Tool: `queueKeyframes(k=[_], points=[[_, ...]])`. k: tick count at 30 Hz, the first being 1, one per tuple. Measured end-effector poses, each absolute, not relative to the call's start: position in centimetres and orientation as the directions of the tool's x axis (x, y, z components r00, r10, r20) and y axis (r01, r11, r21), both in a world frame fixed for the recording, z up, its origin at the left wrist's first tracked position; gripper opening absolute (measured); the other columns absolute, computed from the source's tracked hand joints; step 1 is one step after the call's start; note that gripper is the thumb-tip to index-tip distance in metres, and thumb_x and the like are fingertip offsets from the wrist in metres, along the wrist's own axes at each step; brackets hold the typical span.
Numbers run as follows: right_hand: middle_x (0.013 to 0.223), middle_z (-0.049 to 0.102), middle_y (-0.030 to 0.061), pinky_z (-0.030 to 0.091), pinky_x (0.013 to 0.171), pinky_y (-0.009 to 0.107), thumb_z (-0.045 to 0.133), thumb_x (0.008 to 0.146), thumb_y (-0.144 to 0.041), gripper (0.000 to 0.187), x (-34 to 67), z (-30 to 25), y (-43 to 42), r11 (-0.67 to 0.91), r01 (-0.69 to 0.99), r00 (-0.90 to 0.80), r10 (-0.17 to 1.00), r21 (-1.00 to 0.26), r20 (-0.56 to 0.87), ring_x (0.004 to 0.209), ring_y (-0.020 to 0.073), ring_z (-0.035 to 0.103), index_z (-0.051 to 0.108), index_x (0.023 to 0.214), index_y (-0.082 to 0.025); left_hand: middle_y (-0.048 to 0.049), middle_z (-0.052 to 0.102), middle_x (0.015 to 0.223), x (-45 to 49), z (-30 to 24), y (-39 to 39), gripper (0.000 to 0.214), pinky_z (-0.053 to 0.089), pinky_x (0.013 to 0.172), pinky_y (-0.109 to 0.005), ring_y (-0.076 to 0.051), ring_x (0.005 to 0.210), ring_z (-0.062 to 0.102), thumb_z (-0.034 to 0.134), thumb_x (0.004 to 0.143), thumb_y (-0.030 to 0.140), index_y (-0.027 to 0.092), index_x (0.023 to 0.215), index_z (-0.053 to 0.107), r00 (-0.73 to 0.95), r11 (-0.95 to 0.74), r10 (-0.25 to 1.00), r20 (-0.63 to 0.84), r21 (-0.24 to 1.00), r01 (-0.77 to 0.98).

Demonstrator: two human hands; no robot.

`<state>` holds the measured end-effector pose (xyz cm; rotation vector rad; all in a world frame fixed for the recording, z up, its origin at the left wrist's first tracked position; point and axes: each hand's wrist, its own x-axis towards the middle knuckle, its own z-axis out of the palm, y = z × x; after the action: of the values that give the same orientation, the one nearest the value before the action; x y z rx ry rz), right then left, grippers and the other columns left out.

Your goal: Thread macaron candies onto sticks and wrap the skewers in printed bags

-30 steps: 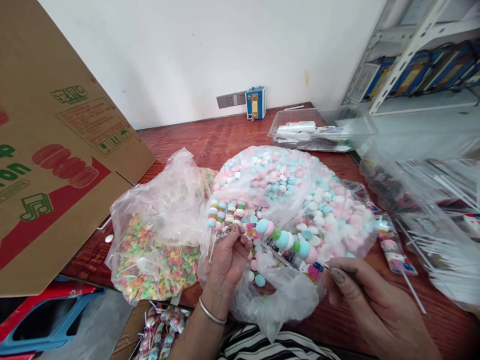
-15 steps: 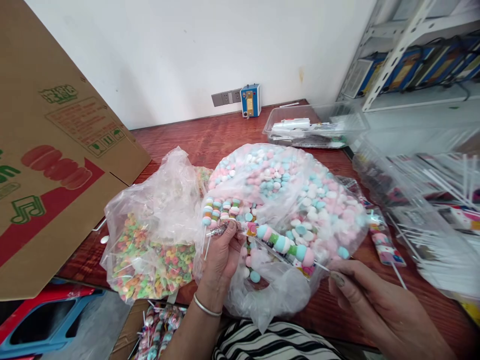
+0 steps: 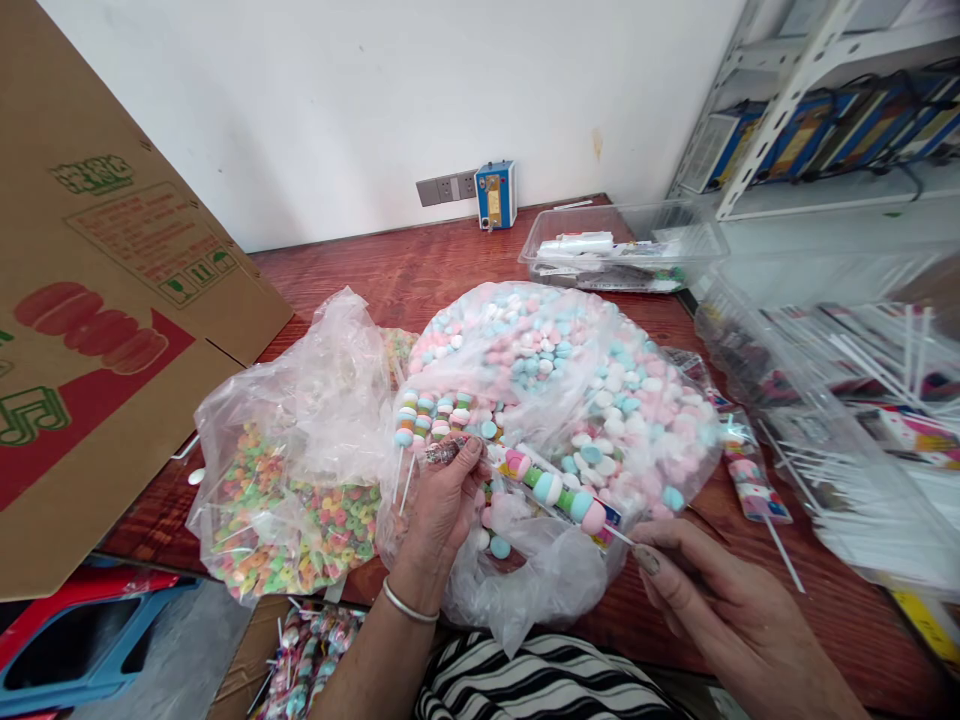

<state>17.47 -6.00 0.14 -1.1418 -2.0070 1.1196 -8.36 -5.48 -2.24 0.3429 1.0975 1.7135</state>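
Note:
My right hand [image 3: 720, 590] pinches the bare end of a white stick between thumb and fingers. Threaded along that stick is a candy skewer [image 3: 559, 492] of pink, blue, white and green sweets. My left hand [image 3: 442, 505] is closed on a printed clear wrapper [image 3: 517, 462], which lies around or along the skewer's far end; how far it covers cannot be made out. Beneath both hands spreads a large clear bag of pastel sweets [image 3: 645, 400]. Several finished-looking skewers [image 3: 433, 415] lie beside my left hand, their sticks pointing toward me.
To the left lies a bag of ring-shaped sweets [image 3: 300, 530], near a tall cardboard box [image 3: 97, 300]. Clear bins with sticks and wrappers [image 3: 847, 400] stand at right. A wrapped skewer [image 3: 750, 480] rests beside them. Below the table edge, a box holds wrapped skewers [image 3: 311, 650].
My right hand has shifted slightly left, bringing the skewer a little closer to my left hand. The whole view has moved a little too. Both hands keep their grip.

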Motion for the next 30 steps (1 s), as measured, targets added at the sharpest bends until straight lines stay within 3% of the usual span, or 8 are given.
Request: queueKeyframes(k=[5, 10, 16, 19, 22, 26, 28, 30], points=[[0.063, 0.054, -0.0018, 0.040, 0.048, 0.023, 0.055, 0.092, -0.047, 0.027, 15.9, -2.3, -7.0, -0.104, 0.142, -0.371, 0.917, -0.984, -0.150, 0.055, 0.0139, 0.050, 0.063, 0.097, -0.022, -0.0012, 0.067, 0.074, -7.6, -1.3, -5.2, 0.010, 0.051, 0.067, -0.020, -0.011, 0.069, 0.063, 0.078, 0.071, 0.014, 0.015, 0.075, 0.068, -0.369, -0.092, 0.895, -0.252, 0.705, -0.704], [0.053, 0.024, -0.0122, 0.026, 0.042, 0.018, 0.063, 0.088, -0.050, 0.031, 13.7, -3.1, -8.5, -0.568, -0.260, -0.427, 0.793, -0.781, -0.435, 0.043, 0.0053, 0.018, 0.059, 0.093, -0.020, -0.0027, 0.068, 0.080, -6.3, -0.3, -4.3, 0.007, 0.054, 0.078, -0.031, -0.016, 0.079, 0.066, 0.071, 0.078, 0.014, 0.015, 0.084, 0.066, -0.283, -0.073, 0.900, -0.331, 0.527, -0.847], [0.054, 0.024, -0.0123, 0.023, 0.039, 0.017, 0.062, 0.090, -0.049, 0.031, 12.7, -2.5, -8.6, -0.692, -0.322, -0.504, 0.703, -0.646, -0.502, 0.043, 0.0039, 0.013, 0.057, 0.086, -0.019, 0.0024, 0.057, 0.070, -5.1, -0.1, -3.0, 0.002, 0.054, 0.074, -0.026, -0.007, 0.062, 0.056, 0.065, 0.084, 0.013, 0.014, 0.084, 0.063, -0.265, -0.094, 0.887, -0.378, 0.414, -0.906], [0.052, 0.027, -0.0116, 0.026, 0.040, 0.018, 0.057, 0.091, -0.051, 0.032, 12.7, -3.0, -8.6, -0.554, -0.215, -0.433, 0.792, -0.804, -0.430, 0.041, 0.0055, 0.021, 0.058, 0.088, -0.019, 0.0033, 0.056, 0.071, -4.7, -0.3, -2.7, 0.005, 0.052, 0.069, -0.024, -0.007, 0.061, 0.055, 0.068, 0.083, 0.016, 0.015, 0.083, 0.063, -0.289, -0.093, 0.873, -0.393, 0.446, -0.890], [0.059, 0.053, -0.0036, 0.038, 0.047, 0.022, 0.054, 0.095, -0.040, 0.022, 12.7, -3.6, -8.4, -0.049, 0.129, -0.344, 0.935, -0.990, -0.091, 0.049, 0.0111, 0.049, 0.060, 0.091, -0.020, 0.0028, 0.057, 0.073, -4.3, -0.5, -2.6, 0.006, 0.052, 0.067, -0.024, -0.008, 0.061, 0.055, 0.068, 0.083, 0.016, 0.016, 0.084, 0.062, -0.297, -0.062, 0.842, -0.451, 0.465, -0.883], [0.067, 0.067, 0.0020, 0.042, 0.055, 0.026, 0.058, 0.092, -0.020, 0.009, 12.7, -4.0, -7.6, 0.637, 0.506, -0.411, 0.771, -0.582, 0.486, 0.055, 0.0158, 0.061, 0.065, 0.097, -0.018, 0.0015, 0.057, 0.072, -4.1, -0.4, -2.5, 0.004, 0.053, 0.069, -0.026, -0.009, 0.062, 0.055, 0.065, 0.085, 0.016, 0.016, 0.087, 0.062, -0.314, -0.040, 0.778, -0.544, 0.456, -0.889], [0.065, 0.068, 0.0029, 0.043, 0.056, 0.027, 0.060, 0.090, -0.017, 0.008, 12.6, -4.0, -7.2, 0.720, 0.546, -0.470, 0.687, -0.429, 0.554, 0.053, 0.0162, 0.060, 0.066, 0.093, -0.018, 0.0012, 0.056, 0.071, -4.0, -0.4, -2.5, 0.004, 0.053, 0.069, -0.027, -0.010, 0.062, 0.055, 0.064, 0.086, 0.017, 0.015, 0.088, 0.062, -0.321, -0.038, 0.759, -0.566, 0.455, -0.890], [0.065, 0.068, 0.0035, 0.044, 0.057, 0.027, 0.057, 0.092, -0.020, 0.010, 12.3, -3.8, -6.9, 0.686, 0.522, -0.466, 0.727, -0.506, 0.505, 0.055, 0.0162, 0.060, 0.066, 0.092, -0.018, 0.0013, 0.054, 0.070, -4.0, -0.4, -2.5, 0.005, 0.053, 0.068, -0.028, -0.010, 0.062, 0.055, 0.063, 0.087, 0.019, 0.015, 0.089, 0.061, -0.329, -0.040, 0.761, -0.560, 0.464, -0.885]])
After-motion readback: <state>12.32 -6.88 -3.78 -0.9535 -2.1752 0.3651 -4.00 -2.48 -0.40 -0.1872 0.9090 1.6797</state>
